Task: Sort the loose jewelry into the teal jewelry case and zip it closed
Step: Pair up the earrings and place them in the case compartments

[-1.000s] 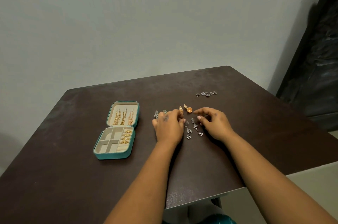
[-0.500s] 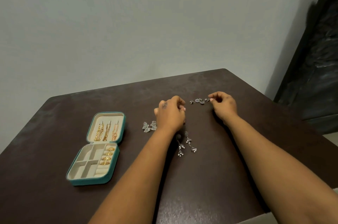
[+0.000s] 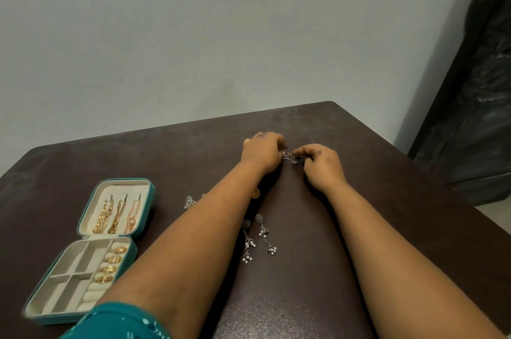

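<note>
The teal jewelry case (image 3: 145, 201) lies open at the left of the dark table (image 3: 387, 200), with gold chains in its lid and gold rings in its roll slots. Far across the table, my left hand (image 3: 261, 153) and my right hand (image 3: 322, 163) meet over a small silver piece (image 3: 290, 157), and both pinch it with curled fingers. A pair of silver drop earrings with pearl clusters (image 3: 258, 239) lies between my forearms. A gold earring (image 3: 255, 193) peeks out beside my left forearm. Silver leaf-shaped studs (image 3: 189, 201) lie right of the case, partly hidden by that arm.
A pale wall rises behind the table. A dark door (image 3: 475, 89) stands at the right, past the table's right edge. My teal sleeve (image 3: 119, 322) shows at the bottom, near the case's front corner.
My left hand has moved away from the gold earrings toward the far silver piece and joined my right hand on it. The camera has shifted closer, so the case sits lower left.
</note>
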